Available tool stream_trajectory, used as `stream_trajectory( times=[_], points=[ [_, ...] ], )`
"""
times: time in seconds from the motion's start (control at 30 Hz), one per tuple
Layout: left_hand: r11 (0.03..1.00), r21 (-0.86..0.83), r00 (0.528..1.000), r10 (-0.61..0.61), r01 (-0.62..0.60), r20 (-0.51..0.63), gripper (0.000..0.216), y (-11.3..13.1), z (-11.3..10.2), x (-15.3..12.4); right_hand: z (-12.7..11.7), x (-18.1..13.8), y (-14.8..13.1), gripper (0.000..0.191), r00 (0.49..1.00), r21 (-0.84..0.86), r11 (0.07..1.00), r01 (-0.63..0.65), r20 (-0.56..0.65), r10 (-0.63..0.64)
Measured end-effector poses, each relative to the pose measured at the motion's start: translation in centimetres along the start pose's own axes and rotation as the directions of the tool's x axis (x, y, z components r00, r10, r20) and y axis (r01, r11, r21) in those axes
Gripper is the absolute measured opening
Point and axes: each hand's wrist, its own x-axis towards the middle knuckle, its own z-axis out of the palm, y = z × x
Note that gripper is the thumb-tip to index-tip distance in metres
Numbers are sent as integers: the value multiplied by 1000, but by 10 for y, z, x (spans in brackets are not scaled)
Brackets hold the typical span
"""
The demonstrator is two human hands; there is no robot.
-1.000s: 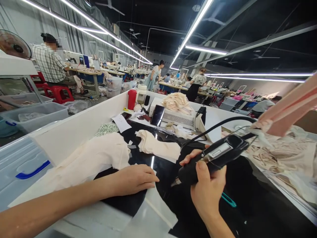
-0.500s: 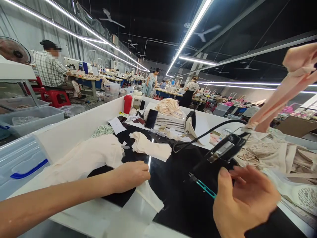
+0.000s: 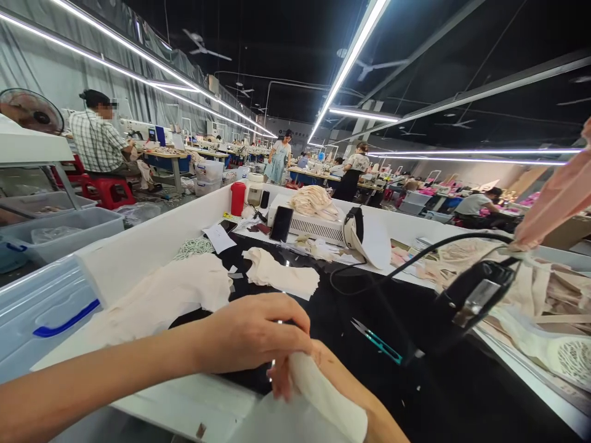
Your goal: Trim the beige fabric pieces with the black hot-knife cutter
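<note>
Cream fabric piece [image 3: 330, 397], one: at the near edge of the black tabletop [image 3: 462, 400], its near end drooping toward the viewer.
Left hand [image 3: 263, 329], from the left: fingers bent, thumb and forefinger pinching the top of the piece.
Right hand [image 3: 323, 357], from the near right: set just under and beside the left, fingers blurred and partly hidden by the cloth; whether they grasp it cannot be told.
Snips [image 3: 376, 341], teal-handled, one pair: lying right of the hands, points toward the far left.
Handheld tool [image 3: 478, 298], black, corded: farther right, beyond the snips, slung from a pink fabric strip [image 3: 549, 197].
Stack of cream pieces [image 3: 281, 275]: flat, on the far side of the hands.
Cream cloth pile [image 3: 161, 298], larger: at left.
Green cord heap [image 3: 196, 247]: beyond that pile, beside a white paper [image 3: 219, 238].
Phone [image 3: 281, 223], dark: propped at the far side.
Red bottle [image 3: 238, 199]: far left corner, upright.
</note>
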Motion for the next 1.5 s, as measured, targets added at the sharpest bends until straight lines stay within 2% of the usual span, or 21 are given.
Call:
stream_trajectory(
  times=[0.07, 0.13, 0.17, 0.2, 0.23, 0.3, 0.33, 0.37, 0.43, 0.47, 0.53, 0.63, 0.87, 1.03, 1.27, 1.37, 1.5],
  points=[
    [995, -33, 995, -94, 92, -42, 22, -2, -6, -11, -1, 2, 4, 78, 999, -5, 1000, 10, -41, -10],
    [967, -112, 968, -237, 228, -81, 22, -6, -5, -25, -5, 4, 4, 78, 993, -16, 1000, 17, -116, -19],
    [933, -170, 937, -336, 318, -91, 21, -9, -2, -31, -7, 5, 2, 77, 987, -29, 999, 17, -159, -21],
    [875, -242, 887, -452, 420, -96, 18, -12, 2, -38, -9, 6, 0, 76, 980, -48, 999, 14, -200, -23],
    [783, -328, 809, -582, 529, -84, 18, -15, 8, -44, -10, 8, -3, 75, 971, -71, 997, 9, -237, -26],
    [503, -535, 607, -794, 678, 23, 37, -18, 21, -52, -10, 11, -9, 73, 953, -133, 991, 8, -299, -47],
    [346, -621, 527, -840, 704, 129, 51, -19, 28, -54, -9, 13, -11, 73, 946, -172, 985, 10, -319, -66],
    [203, -682, 478, -845, 703, 241, 64, -18, 33, -55, -9, 15, -14, 75, 940, -215, 977, 15, -329, -87],
    [-2, -746, 458, -788, 666, 411, 77, -15, 41, -54, -7, 20, -17, 77, 934, -297, 955, 20, -334, -124],
    [-65, -762, 463, -761, 644, 455, 80, -13, 44, -53, -6, 23, -18, 78, 932, -332, 943, 22, -334, -139],
    [-130, -778, 452, -750, 615, 483, 82, -11, 47, -49, -6, 29, -19, 79, 928, -383, 924, 22, -337, -162],
    [-137, -773, 391, -800, 619, 455, 79, -13, 49, -44, -9, 38, -17, 83, 926, -419, 908, 18, -334, -173],
    [-33, -716, 264, -917, 697, 299, 73, -34, 59, -47, -24, 54, -2, 85, 949, -393, 919, -32, -300, -95],
    [15, -684, 238, -943, 729, 234, 66, -59, 58, -43, -42, 64, 5, 78, 957, -392, 919, -39, -278, -79],
    [74, -635, 205, -969, 769, 136, 51, -116, 44, -23, -92, 82, 12, 72, 903, -416, 903, -109, -422, -85],
    [62, -583, 159, -980, 810, 116, 44, -146, 41, -15, -112, 96, 6, 64, 888, -488, 863, -129, -444, -118],
    [10, -496, 87, -987, 868, 132, 31, -176, 45, -15, -130, 112, -6, 51, 869, -647, 745, -159, -450, -205]
  ],
)
